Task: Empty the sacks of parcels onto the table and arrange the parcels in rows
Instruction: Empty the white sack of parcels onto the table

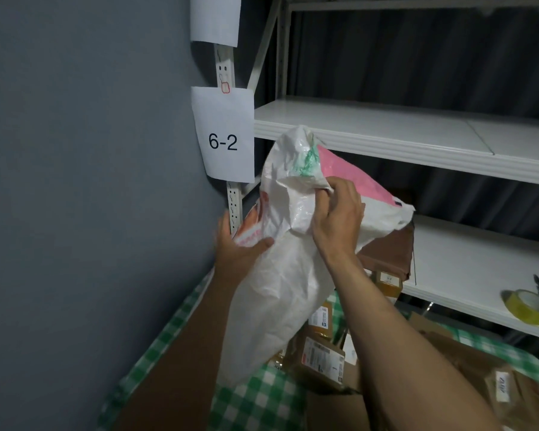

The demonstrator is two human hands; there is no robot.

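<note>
A white woven sack [280, 290] with pink and green print hangs upended over the table [255, 399], which wears a green checked cloth. My right hand [336, 219] grips a bunch of the sack's fabric near its top. My left hand [237, 247] holds the sack's left edge, thumb across the front. Several brown parcels [321, 362] with white labels lie heaped on the table under the sack's mouth. A brown box [386, 253] pokes out from behind the sack.
White shelving [417, 132] stands right behind the table, with a paper label "6-2" [223, 141] on its post. A roll of yellow tape [526, 306] and a pen lie on the lower shelf. A grey wall [91, 181] closes the left side.
</note>
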